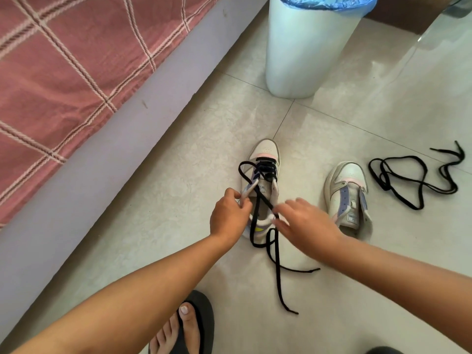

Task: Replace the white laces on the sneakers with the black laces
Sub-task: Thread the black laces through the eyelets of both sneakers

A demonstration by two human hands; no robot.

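Two sneakers stand on the tiled floor [332, 302], toes pointing far. The left sneaker [265, 154] carries a black lace [265, 172] threaded through its far eyelets in several crossings. The right sneaker [346, 190] has no lace in its eyelets.

The left hand [229, 218] is at the near left side of the left sneaker. Its fingers are curled and pinch the shoe's eyelet flap, where a loop of the black lace rises to the left and returns toward the fingers. Whether the fingers also hold the lace itself cannot be told.

The right hand [306, 223] is over the near right side of the same sneaker, fingers extended and spread. The lace strand runs diagonally from the eyelets to its fingertips [278, 213]; whether thumb and forefinger pinch it cannot be told. Both free ends of the lace trail on the floor near the heel, toward the person.

A second black lace [413, 175] lies loose on the floor, right of the right sneaker.

Far from the shoes stands a white bin [306, 54]. A bed with a pink checked cover [63, 72] is at left. A foot in a black sandal [189, 325] is near.
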